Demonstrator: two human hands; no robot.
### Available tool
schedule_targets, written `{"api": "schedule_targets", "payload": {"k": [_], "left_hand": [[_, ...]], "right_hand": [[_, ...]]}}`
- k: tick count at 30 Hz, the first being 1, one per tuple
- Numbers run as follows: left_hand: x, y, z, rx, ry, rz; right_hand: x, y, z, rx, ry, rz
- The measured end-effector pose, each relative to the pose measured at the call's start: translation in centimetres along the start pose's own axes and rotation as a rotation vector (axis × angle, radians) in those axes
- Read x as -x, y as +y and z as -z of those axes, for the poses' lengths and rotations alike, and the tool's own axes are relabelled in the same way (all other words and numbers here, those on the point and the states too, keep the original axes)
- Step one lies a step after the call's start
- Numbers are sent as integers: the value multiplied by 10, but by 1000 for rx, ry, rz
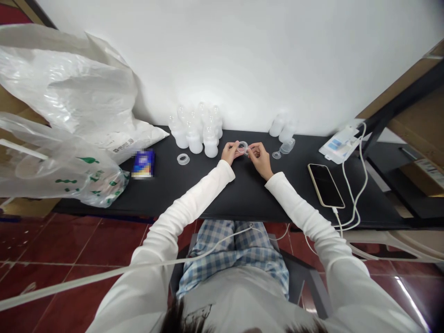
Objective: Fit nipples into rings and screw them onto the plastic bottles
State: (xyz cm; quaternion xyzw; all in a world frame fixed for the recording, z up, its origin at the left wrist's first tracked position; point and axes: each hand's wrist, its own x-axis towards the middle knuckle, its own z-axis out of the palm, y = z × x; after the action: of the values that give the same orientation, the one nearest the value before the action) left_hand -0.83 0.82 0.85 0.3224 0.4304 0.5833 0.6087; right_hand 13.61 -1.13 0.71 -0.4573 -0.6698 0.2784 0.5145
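Observation:
My left hand [230, 152] is closed on a translucent bottle collar ring [242, 147], holding it above the black table. Close on its right, my right hand [260, 158] pinches a small clear piece [246, 151] against the ring's edge; it looks like a soft teat, but fingers hide most of it. Left of my hands stand several white feeding bottles [194, 141] with clear domed caps. Another collar ring [183, 159] lies in front of them. To the right are two white bottles [277, 125] without domes, a clear domed cap [287, 146] on its side and a small clear piece [276, 155].
A phone [326, 186] with a charging cable and a white power strip [340, 144] lie at the right. A blue packet [143, 163], a large white plastic bag [79, 88] and a green-printed clear bag [69, 171] fill the left. A white cable [145, 266] crosses over my lap.

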Motion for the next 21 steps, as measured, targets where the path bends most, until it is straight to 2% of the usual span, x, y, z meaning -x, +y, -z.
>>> {"api": "schedule_targets", "payload": {"k": [3,6,9,13,16,18,21], "left_hand": [[4,-4,-3,-46,-34,-49],[5,-7,-3,-56,-100,-101],[3,-9,-1,-78,-143,-93],[-1,-10,2,-72,-89,-65],[-3,-9,2,-76,-69,-48],[-2,-10,2,-100,-83,-64],[0,-10,3,-148,-89,-111]], "right_hand": [[-4,0,-5,33,57,27],[-9,2,-9,58,52,30],[-11,4,-10,101,60,23],[-10,4,-9,79,4,25],[-10,5,-8,81,17,22],[-10,6,-7,103,17,10],[-11,8,-5,124,-62,18]]}}
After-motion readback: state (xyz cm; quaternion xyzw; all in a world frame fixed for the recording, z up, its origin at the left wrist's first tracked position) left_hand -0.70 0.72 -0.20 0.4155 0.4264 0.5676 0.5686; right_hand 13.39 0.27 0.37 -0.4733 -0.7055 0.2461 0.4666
